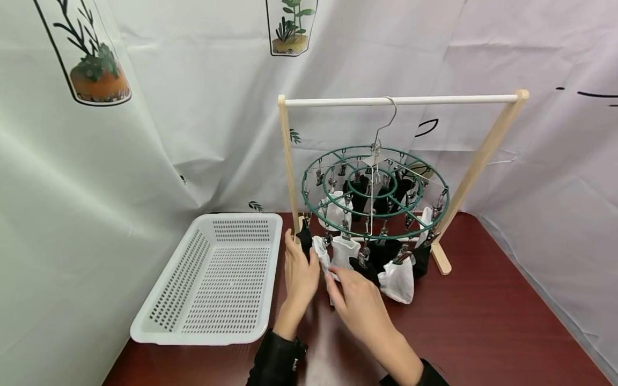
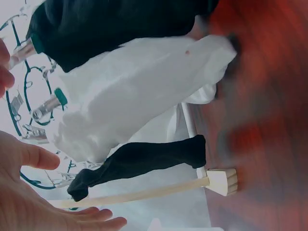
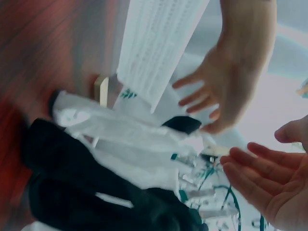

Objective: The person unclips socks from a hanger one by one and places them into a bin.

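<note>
One dark red table (image 1: 507, 311) carries the lot: wooden rack (image 1: 449, 100), white basket (image 1: 207, 338) off to the left, and a round green hanger (image 1: 386, 215) hooked on the rack's bar with black and white socks dangling all round it. Both hands are in at the near left edge. Left hand (image 1: 300, 273) has its fingers extended and thumb apart; right hand (image 1: 359, 300) has loose, parted fingers, so neither grip seems to be pinching anything. Whether a fingertip brushes cloth, can't tell.

The white sock (image 1: 321, 253) they're bracketing hangs under its clip (image 2: 45, 107), with a black sock (image 1: 305, 239) next to it by the left hand. My read: it's the straightening or checking step, with the sock already clipped. Next move probably calls for a light touch, since a hooked hanger could easily swing.
</note>
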`<move>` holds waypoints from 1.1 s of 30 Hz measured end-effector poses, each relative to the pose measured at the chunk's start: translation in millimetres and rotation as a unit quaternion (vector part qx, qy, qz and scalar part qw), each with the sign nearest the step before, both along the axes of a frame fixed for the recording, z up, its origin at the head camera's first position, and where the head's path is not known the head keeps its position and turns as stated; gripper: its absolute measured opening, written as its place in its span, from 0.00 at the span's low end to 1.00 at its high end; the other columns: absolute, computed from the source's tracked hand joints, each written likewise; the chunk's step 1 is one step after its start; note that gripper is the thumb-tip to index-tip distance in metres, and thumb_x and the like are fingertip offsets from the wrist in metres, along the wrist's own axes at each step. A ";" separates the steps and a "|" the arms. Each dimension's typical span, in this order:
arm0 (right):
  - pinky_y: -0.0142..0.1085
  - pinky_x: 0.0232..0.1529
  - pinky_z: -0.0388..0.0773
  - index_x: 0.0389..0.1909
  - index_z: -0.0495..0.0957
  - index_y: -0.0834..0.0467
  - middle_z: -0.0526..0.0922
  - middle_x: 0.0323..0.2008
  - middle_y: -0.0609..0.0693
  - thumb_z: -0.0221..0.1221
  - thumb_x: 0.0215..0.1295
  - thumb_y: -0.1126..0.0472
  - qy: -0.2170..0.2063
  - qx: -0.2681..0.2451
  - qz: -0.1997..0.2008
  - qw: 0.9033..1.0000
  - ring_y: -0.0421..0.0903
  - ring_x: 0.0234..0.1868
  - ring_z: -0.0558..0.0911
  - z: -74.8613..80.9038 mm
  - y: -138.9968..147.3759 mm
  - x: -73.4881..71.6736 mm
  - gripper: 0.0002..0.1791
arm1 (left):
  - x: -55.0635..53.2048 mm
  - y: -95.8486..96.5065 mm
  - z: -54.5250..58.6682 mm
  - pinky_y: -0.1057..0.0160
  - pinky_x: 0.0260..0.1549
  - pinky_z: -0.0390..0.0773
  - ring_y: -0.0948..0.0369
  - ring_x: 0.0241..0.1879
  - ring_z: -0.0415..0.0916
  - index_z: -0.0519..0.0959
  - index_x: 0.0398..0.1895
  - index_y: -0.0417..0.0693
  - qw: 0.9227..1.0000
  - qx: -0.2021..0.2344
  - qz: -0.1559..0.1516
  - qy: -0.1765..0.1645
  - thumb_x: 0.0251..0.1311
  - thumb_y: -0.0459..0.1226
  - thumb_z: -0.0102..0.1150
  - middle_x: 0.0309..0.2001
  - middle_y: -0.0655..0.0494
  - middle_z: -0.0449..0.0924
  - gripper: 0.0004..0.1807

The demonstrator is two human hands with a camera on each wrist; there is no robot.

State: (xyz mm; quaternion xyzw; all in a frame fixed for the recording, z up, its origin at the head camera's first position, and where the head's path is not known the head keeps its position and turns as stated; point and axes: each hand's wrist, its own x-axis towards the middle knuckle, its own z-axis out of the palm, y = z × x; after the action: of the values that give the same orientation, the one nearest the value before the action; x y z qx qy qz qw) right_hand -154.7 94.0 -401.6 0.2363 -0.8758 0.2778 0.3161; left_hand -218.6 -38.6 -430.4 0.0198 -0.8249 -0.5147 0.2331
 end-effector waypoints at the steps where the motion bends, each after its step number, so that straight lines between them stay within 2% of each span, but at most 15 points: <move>1: 0.51 0.39 0.85 0.47 0.85 0.67 0.90 0.40 0.58 0.64 0.75 0.63 -0.022 0.002 -0.008 1.000 0.57 0.41 0.89 1.4 -2.2 -2.8 0.09 | -0.6 0.8 1.2 0.34 0.67 0.68 0.34 0.74 0.64 0.48 0.83 0.33 1.000 0.012 -0.009 -0.005 0.76 0.30 0.52 0.76 0.25 0.61 0.38; 4: 0.54 0.35 0.84 0.48 0.82 0.69 0.88 0.37 0.62 0.62 0.79 0.60 -0.079 0.009 -0.041 0.996 0.62 0.36 0.88 4.4 -6.2 -15.3 0.14 | 1.0 4.0 2.8 0.33 0.69 0.64 0.35 0.77 0.58 0.43 0.85 0.36 0.998 0.041 -0.038 -0.021 0.75 0.29 0.50 0.79 0.26 0.55 0.42; 7: 0.55 0.30 0.82 0.47 0.79 0.71 0.85 0.32 0.64 0.60 0.81 0.55 -0.120 0.015 -0.072 0.990 0.66 0.30 0.86 6.3 -10.1 -32.1 0.18 | 5.5 7.5 1.0 0.32 0.70 0.62 0.35 0.80 0.53 0.40 0.86 0.37 0.997 0.051 -0.057 -0.033 0.73 0.29 0.52 0.82 0.29 0.50 0.45; 12: 0.54 0.26 0.82 0.46 0.74 0.72 0.81 0.26 0.63 0.57 0.83 0.47 -0.148 0.028 -0.091 0.984 0.66 0.27 0.85 6.4 -19.1 -59.0 0.26 | 10.0 10.4 -6.4 0.31 0.68 0.64 0.35 0.79 0.54 0.39 0.86 0.36 0.996 0.046 -0.073 -0.027 0.78 0.35 0.54 0.83 0.30 0.48 0.45; 16: 0.53 0.26 0.82 0.43 0.76 0.69 0.79 0.26 0.60 0.54 0.84 0.45 -0.148 0.038 -0.107 0.983 0.63 0.27 0.84 6.0 -22.3 -71.8 0.26 | 14.4 9.5 -12.4 0.28 0.64 0.66 0.31 0.77 0.56 0.41 0.86 0.37 0.995 0.046 -0.087 0.005 0.76 0.36 0.55 0.82 0.28 0.49 0.45; 17: 0.52 0.26 0.81 0.41 0.77 0.67 0.78 0.26 0.59 0.54 0.84 0.45 -0.146 0.041 -0.111 0.982 0.63 0.26 0.84 6.3 -22.2 -73.2 0.26 | 11.7 8.9 -19.8 0.29 0.63 0.68 0.33 0.77 0.58 0.41 0.87 0.40 0.996 0.032 -0.084 0.021 0.76 0.38 0.54 0.82 0.30 0.50 0.45; 20: 0.50 0.24 0.78 0.32 0.77 0.63 0.76 0.23 0.56 0.53 0.84 0.46 -0.143 0.048 -0.116 0.982 0.60 0.23 0.81 7.5 -20.4 -74.3 0.25 | 15.1 9.1 -21.0 0.29 0.55 0.73 0.31 0.71 0.67 0.46 0.87 0.44 0.996 0.015 -0.085 0.032 0.75 0.38 0.57 0.80 0.30 0.56 0.45; 23: 0.47 0.21 0.74 0.26 0.74 0.60 0.73 0.19 0.53 0.52 0.84 0.47 -0.144 0.052 -0.113 0.982 0.57 0.20 0.79 8.3 -18.0 -73.5 0.26 | 17.7 10.7 -19.2 0.32 0.49 0.77 0.32 0.63 0.75 0.49 0.87 0.47 0.996 0.007 -0.090 -0.001 0.72 0.40 0.59 0.79 0.32 0.62 0.46; 24: 0.47 0.21 0.74 0.25 0.74 0.59 0.72 0.18 0.53 0.53 0.84 0.48 -0.146 0.052 -0.111 0.982 0.56 0.20 0.78 8.4 -17.3 -73.2 0.26 | 22.2 11.8 -12.0 0.30 0.48 0.76 0.30 0.60 0.77 0.50 0.87 0.46 0.995 0.014 -0.095 -0.024 0.69 0.38 0.62 0.78 0.31 0.63 0.47; 28: 0.48 0.23 0.76 0.25 0.75 0.59 0.74 0.19 0.54 0.52 0.83 0.47 -0.154 0.050 -0.108 0.981 0.57 0.22 0.80 7.8 -15.9 -72.4 0.26 | 23.8 14.6 -9.3 0.35 0.44 0.79 0.36 0.50 0.82 0.50 0.87 0.46 0.993 0.006 -0.094 -0.065 0.66 0.36 0.64 0.71 0.32 0.72 0.49; 30: 0.50 0.25 0.78 0.26 0.77 0.61 0.76 0.21 0.56 0.52 0.83 0.47 -0.158 0.047 -0.105 0.981 0.59 0.24 0.82 7.5 -15.9 -71.7 0.27 | 23.5 14.7 -10.8 0.38 0.41 0.79 0.39 0.46 0.83 0.52 0.86 0.47 0.994 0.006 -0.091 -0.062 0.68 0.35 0.64 0.64 0.32 0.78 0.47; 33: 0.53 0.28 0.80 0.28 0.80 0.62 0.80 0.23 0.59 0.52 0.83 0.47 -0.163 0.039 -0.097 0.981 0.61 0.27 0.84 6.5 -15.9 -70.9 0.27 | 16.9 13.7 -25.5 0.41 0.38 0.80 0.41 0.43 0.84 0.60 0.84 0.49 0.996 0.002 -0.093 -0.016 0.73 0.36 0.60 0.57 0.34 0.83 0.38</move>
State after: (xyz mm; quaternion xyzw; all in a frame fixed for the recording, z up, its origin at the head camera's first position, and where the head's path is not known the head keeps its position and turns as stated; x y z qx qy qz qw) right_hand -225.6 78.2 -395.1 0.1140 -0.9444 0.2464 0.1856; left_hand -201.7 -24.9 -455.9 -0.0486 -0.8260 -0.5350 0.1707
